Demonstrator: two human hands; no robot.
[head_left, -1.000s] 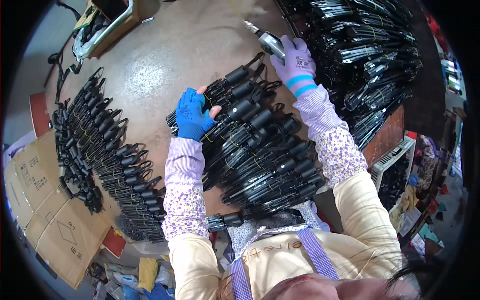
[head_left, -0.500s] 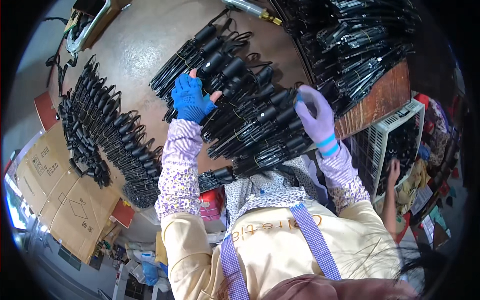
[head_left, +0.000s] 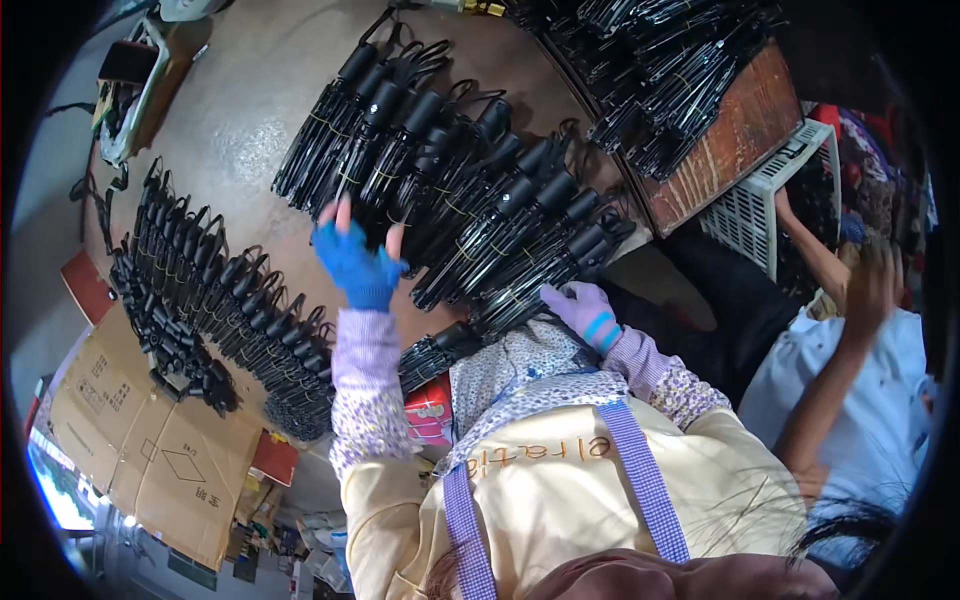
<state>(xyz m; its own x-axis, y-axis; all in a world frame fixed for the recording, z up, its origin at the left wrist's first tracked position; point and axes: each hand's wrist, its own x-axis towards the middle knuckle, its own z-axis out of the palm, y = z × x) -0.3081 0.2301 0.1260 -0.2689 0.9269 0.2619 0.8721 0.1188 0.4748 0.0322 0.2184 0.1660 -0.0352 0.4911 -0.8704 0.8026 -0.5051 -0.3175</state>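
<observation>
Across the brown table lie bundles of black folding umbrella frames with black handles and wrist loops, tied with yellowish bands. My left hand, in a blue glove with bare fingertips, hovers at the near left side of these bundles. Its fingers are spread and nothing is in them. In a lavender glove, my right hand is beside the nearest bundle, close to my body. Its fingers are loosely bent, the thumb apart, with nothing visible in the grasp. A smaller bundle lies at the table's near edge.
On the left runs a long row of umbrella frames, with loose black handles alongside. More frames are heaped on a wooden surface at far right. A co-worker's arm and a pale crate are at right. Cardboard stands left.
My left hand has drawn back from the bundles toward me. My right hand has dropped nearer my body. The view has shifted, and more of the co-worker shows at right.
</observation>
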